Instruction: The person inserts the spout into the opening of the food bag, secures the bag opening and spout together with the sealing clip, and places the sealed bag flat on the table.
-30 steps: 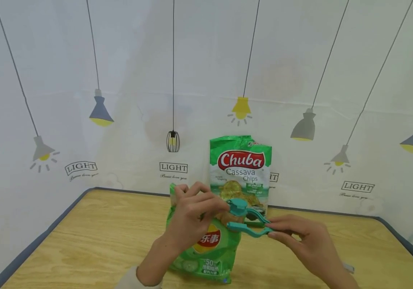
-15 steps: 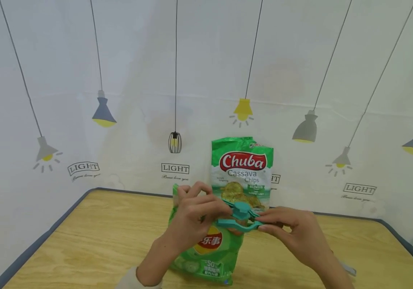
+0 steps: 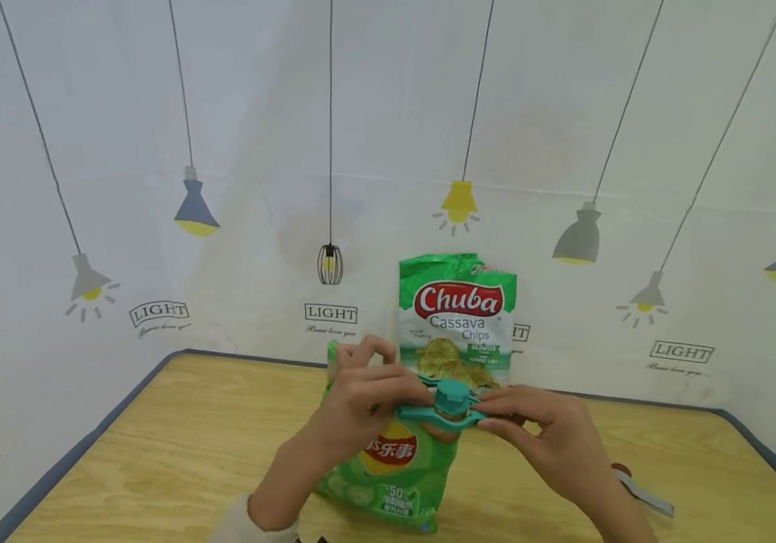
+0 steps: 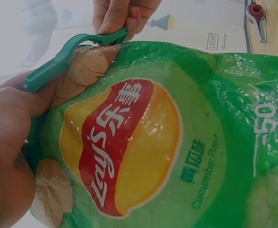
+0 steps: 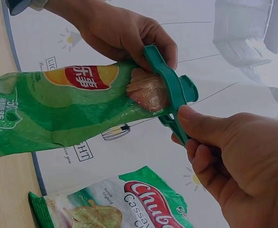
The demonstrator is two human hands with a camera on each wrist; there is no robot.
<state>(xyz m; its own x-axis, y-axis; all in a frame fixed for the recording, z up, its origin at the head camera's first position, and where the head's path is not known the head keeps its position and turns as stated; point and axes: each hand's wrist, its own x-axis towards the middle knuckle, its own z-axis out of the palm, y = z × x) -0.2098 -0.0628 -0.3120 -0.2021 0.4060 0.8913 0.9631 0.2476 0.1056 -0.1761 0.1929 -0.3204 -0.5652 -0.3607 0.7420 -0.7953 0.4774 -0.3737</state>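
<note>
My left hand (image 3: 360,400) grips the top corner of a green Lay's cucumber chip bag (image 4: 191,118), which stands upright on the table. A teal bag clip (image 3: 452,397) with a round capped spout lies across the bag's top edge. In the right wrist view, one arm of the clip (image 5: 170,78) runs along the near side of the bag and another part shows behind. My right hand (image 3: 557,434) pinches the clip's right end between thumb and fingers. Left fingers are close to the clip's other end, partly hidden by the bag and clip.
Behind the Lay's bag, a green and white Chuba cassava chip bag (image 3: 458,302) leans against the lamp-printed backdrop (image 3: 259,226). A small grey and red long-handled object (image 3: 648,494) lies on the wooden table (image 3: 191,452), right of my right forearm.
My right hand has moved left with the teal clip, sliding it from beside the bag over its top edge. The clip's arms look closer together. The left hand keeps its grip.
</note>
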